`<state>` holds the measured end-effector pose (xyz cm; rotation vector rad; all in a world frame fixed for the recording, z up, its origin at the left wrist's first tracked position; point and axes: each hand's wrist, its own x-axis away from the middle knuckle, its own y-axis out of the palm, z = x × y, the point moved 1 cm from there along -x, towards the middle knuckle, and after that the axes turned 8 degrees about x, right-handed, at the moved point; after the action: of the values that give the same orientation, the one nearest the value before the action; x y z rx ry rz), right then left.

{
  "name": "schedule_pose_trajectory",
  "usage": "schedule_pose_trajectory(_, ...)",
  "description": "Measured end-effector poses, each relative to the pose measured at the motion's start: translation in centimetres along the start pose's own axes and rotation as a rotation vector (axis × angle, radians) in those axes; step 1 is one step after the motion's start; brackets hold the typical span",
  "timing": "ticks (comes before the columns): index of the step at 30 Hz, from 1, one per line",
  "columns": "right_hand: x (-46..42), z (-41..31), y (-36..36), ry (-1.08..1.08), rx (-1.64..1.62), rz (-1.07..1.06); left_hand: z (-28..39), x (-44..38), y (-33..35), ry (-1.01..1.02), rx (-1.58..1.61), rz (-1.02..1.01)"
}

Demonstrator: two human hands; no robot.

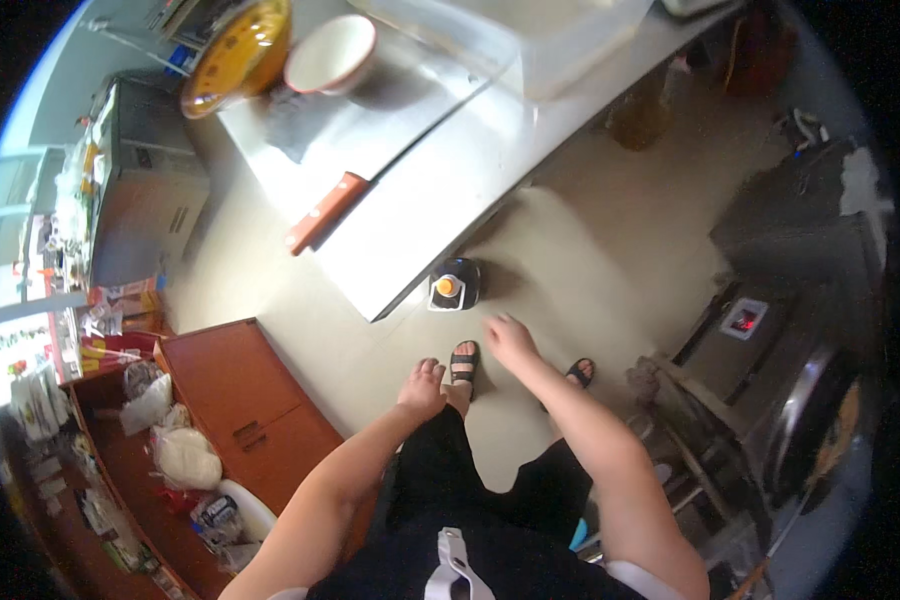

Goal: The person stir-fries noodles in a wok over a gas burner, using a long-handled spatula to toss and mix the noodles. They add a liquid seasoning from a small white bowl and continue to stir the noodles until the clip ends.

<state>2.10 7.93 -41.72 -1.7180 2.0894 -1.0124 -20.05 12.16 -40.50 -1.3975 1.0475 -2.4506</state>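
My left hand (422, 388) is in front of my left thigh, empty, its fingers loosely bent. Farther right, my right hand (508, 337) hangs over the floor with curled fingers; nothing shows in it, but whether it is fully closed is unclear. Beyond both hands, a dark jug with an orange cap (447, 286) stands on the floor beside the corner of a white-topped table (420, 225). A cleaver or large knife with a reddish wooden handle (328, 213) lies on that table, its handle past the edge. Farther back are a white bowl (334, 54), an amber bowl (240, 52) and a translucent plastic tub (570, 45).
A reddish-brown cabinet (247, 382) and an open compartment with plastic bags (187, 457) are at the left. Dark equipment with a red-lit display (744, 319) stands at the right, near a round metal pan or lid (802, 427). A grey cabinet (146, 217) is at the upper left.
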Motion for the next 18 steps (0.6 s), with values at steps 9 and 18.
schedule_pose_trajectory(9,-15.9,1.5,19.5,0.094,0.579,-0.272,-2.6,-11.0,-0.2,-0.02,-0.224,-0.059)
schedule_pose_trajectory(18,-15.3,2.5,17.0,-0.392,0.707,-0.287,-5.2,-14.6,3.4,0.135,-0.228,0.037)
